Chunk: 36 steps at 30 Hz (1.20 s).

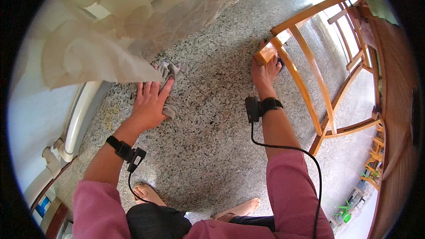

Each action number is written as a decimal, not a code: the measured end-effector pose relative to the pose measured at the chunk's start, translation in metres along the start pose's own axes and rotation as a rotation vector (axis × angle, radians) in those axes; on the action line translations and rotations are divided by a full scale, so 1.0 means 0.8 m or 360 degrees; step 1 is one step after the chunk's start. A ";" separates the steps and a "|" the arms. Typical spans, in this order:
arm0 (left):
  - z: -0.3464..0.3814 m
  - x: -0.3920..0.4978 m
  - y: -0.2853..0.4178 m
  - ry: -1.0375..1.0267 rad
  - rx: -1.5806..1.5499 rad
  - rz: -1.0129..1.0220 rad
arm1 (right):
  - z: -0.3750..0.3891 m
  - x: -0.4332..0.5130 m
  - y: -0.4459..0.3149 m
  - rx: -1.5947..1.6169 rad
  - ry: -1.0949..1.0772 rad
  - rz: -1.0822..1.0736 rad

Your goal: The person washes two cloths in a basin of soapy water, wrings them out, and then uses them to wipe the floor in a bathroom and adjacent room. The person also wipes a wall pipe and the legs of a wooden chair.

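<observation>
My left hand [151, 101] presses a crumpled grey cloth [170, 108] flat against the speckled stone floor [212, 119], its fingertips partly covered by the edge of a sheer curtain [99, 53]. To the right, my right hand [267, 68] is at the lower end of a wooden chair's leg [265, 53], which hides part of the fingers. Something dark shows beside those fingers; whether the hand grips it or the chair cannot be told.
White pipes [78, 119] run along the wall at left. The wooden chair frame [315, 69] leans across the right side, beside a brown wooden panel [395, 106]. Small wooden chairs [373, 154] and a green stool [346, 216] stand farther off.
</observation>
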<state>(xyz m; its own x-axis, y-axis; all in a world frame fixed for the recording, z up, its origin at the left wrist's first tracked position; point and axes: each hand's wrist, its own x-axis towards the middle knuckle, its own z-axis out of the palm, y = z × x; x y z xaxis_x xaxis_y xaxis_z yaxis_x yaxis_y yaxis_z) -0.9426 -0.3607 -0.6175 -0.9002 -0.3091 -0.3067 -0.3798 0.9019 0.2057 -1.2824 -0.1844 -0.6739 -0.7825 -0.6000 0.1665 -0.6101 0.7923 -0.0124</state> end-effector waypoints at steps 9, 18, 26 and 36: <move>-0.007 0.003 0.006 -0.0253 0.0013 -0.0105 | -0.024 -0.010 -0.041 0.0433 -0.0057 -0.0851; 0.009 0.000 0.003 0.0068 0.0186 -0.0033 | -0.029 -0.104 0.194 -0.0163 0.0072 -0.0057; 0.014 0.000 0.004 0.0173 0.0195 0.0015 | -0.047 -0.351 0.382 0.0086 -0.0255 0.1008; 0.021 0.001 0.006 0.0147 0.0188 0.0017 | -0.054 -0.442 0.238 0.0046 -0.0419 0.1481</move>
<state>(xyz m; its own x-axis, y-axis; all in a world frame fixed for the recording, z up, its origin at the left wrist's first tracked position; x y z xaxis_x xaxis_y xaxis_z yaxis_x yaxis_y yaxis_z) -0.9415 -0.3512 -0.6318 -0.9218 -0.3209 -0.2173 -0.3474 0.9328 0.0960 -1.1162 0.1832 -0.6925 -0.9547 0.2578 -0.1486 0.2679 0.9620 -0.0525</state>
